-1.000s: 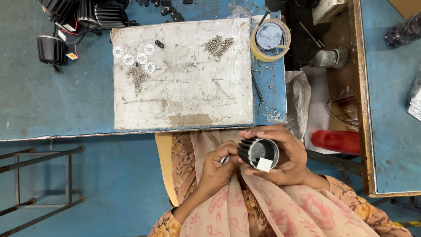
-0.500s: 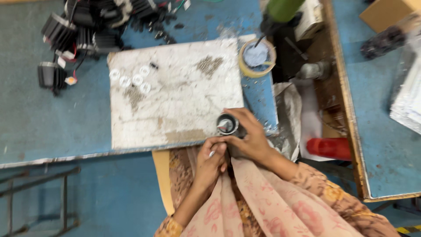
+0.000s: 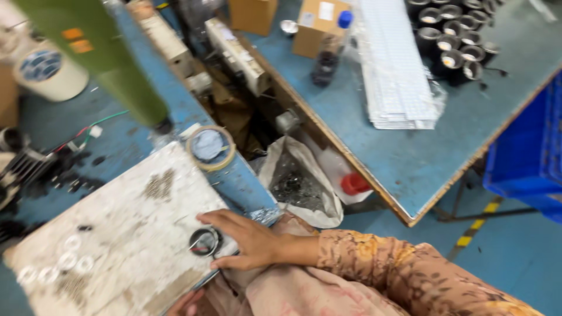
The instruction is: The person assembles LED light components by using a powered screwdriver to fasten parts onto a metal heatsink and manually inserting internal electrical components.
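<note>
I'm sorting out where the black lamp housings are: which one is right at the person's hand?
The lone black cylindrical housing on the white work board, touched by the right hand. The other housings sit clustered on the far blue table.

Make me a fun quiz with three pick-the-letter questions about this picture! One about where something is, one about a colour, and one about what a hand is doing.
1. Where does the small round black part sit?
A. on the white work board
B. inside the blue crate
C. on the floor

2. What colour is the cap of the dark bottle on the far table?
A. yellow
B. blue
C. pink

3. What is the right hand doing?
A. hanging in the air, far from everything
B. resting on the board with its fingers against the round part
C. gripping the roll of tape

Answers:
1. A, it lies on the worn white board, near its edge.
2. B, the cap at the bottle's top is blue.
3. B, the hand lies flat and its fingers curl around the part; the tape roll lies apart.
</note>
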